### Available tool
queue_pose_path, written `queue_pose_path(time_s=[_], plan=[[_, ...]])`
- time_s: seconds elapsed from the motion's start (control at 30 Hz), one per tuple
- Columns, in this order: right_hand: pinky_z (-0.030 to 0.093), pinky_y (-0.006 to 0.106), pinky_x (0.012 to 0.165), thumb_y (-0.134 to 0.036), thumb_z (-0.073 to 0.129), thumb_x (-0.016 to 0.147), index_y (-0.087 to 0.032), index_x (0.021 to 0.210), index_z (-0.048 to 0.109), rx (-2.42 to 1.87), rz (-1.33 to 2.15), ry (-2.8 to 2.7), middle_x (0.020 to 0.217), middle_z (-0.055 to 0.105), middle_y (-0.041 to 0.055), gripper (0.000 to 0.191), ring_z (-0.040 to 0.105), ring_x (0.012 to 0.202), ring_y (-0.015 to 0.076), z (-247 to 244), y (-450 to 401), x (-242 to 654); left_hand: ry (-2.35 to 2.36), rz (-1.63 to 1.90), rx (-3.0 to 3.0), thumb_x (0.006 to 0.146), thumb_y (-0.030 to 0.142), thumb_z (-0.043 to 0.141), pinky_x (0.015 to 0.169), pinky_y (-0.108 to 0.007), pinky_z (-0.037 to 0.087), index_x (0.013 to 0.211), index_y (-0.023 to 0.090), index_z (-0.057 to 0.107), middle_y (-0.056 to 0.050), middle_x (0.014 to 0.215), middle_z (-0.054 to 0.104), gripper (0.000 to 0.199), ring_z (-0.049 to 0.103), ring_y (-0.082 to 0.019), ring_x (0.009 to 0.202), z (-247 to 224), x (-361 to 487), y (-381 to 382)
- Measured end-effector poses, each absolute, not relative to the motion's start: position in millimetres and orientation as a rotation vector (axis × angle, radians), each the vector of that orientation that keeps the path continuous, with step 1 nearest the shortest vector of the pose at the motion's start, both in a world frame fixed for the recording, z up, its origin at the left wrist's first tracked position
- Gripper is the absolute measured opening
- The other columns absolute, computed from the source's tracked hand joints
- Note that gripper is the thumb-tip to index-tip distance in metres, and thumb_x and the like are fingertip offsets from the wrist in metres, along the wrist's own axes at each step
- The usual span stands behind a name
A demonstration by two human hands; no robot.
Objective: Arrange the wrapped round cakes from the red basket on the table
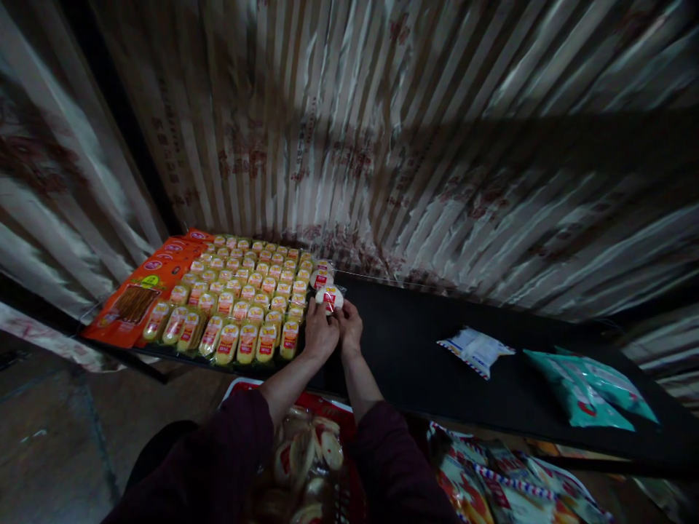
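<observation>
Head view: 2 hands (pixel 322 332) pinch a white wrapped snack (pixel 330 296) just beside rows of yellow packets (pixel 247 293)

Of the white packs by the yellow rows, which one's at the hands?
The front white pack: the left hand and right hand meet at its near edge. The rear white pack lies behind it, farther from both.

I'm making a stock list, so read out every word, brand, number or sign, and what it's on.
No text is readable for certain.
Orange bags: pale logos, too small.
Yellow packs: red labels, too small.
White pack at left hand and right hand: red label, too small.
Wall sheeting: printed characters, too blurred.
White packet, teal bags, lower bags: print too blurred.
Red box: markings too blurred.
</observation>
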State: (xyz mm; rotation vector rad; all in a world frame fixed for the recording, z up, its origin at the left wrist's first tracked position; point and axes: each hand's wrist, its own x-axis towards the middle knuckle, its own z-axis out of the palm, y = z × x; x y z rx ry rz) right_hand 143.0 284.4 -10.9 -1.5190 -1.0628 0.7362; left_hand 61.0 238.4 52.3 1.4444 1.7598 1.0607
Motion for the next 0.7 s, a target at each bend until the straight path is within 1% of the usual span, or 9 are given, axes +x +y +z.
queue_pose_path(time_s=[0.1,0.23,0.33,0.47,0.57,0.7], plan=[[0.052,0.035,0.080,-0.035,0.051,0.073,-0.017,0.110,0.060,-1.511,0.714,-1.106,0.100,0.071,0.0096,0.042,0.066,0.085,0.0211,-9,291,141,1.785,1.090,1.420,0.082,0.015,0.047,0.114,-0.037,0.028,0.122,0.010,0.056,-0.016,0.145,0.039,0.041,0.034,-0.026,0.137,50,66,248],[0.050,0.036,0.083,-0.037,0.052,0.074,-0.015,0.111,0.061,-1.507,0.657,-1.161,0.101,0.070,0.0104,0.044,0.065,0.088,0.0217,-8,299,140,1.783,1.154,1.399,0.085,0.021,0.044,0.112,-0.040,0.031,0.119,0.010,0.057,-0.018,0.142,0.042,0.038,0.042,-0.027,0.130,45,70,261],[0.049,0.035,0.084,-0.037,0.052,0.074,-0.016,0.110,0.062,-1.514,0.619,-1.184,0.100,0.070,0.0091,0.042,0.064,0.089,0.0214,-10,307,141,1.776,1.195,1.388,0.086,0.022,0.042,0.113,-0.038,0.028,0.120,0.010,0.057,-0.016,0.141,0.043,0.039,0.042,-0.027,0.130,40,70,271],[0.049,0.033,0.081,-0.032,0.052,0.074,-0.017,0.106,0.065,-1.523,0.577,-1.241,0.095,0.070,0.0073,0.038,0.063,0.086,0.0206,-14,317,141,1.759,1.197,1.375,0.085,0.021,0.043,0.112,-0.036,0.030,0.118,0.011,0.058,-0.015,0.137,0.046,0.038,0.046,-0.025,0.126,34,70,280],[0.049,0.034,0.082,-0.030,0.052,0.074,-0.016,0.106,0.065,-1.544,0.545,-1.271,0.095,0.069,0.0084,0.037,0.061,0.087,0.0210,-17,321,141,1.760,1.226,1.336,0.086,0.024,0.043,0.113,-0.038,0.029,0.118,0.013,0.058,-0.015,0.135,0.047,0.037,0.044,-0.026,0.127,30,75,284],[0.047,0.036,0.088,-0.032,0.050,0.076,-0.012,0.109,0.063,-1.596,0.489,-1.300,0.105,0.066,0.0135,0.041,0.059,0.095,0.0229,-19,322,141,1.740,1.288,1.250,0.087,0.025,0.043,0.110,-0.038,0.034,0.120,0.015,0.056,-0.013,0.130,0.052,0.037,0.047,-0.025,0.125,23,80,287]])
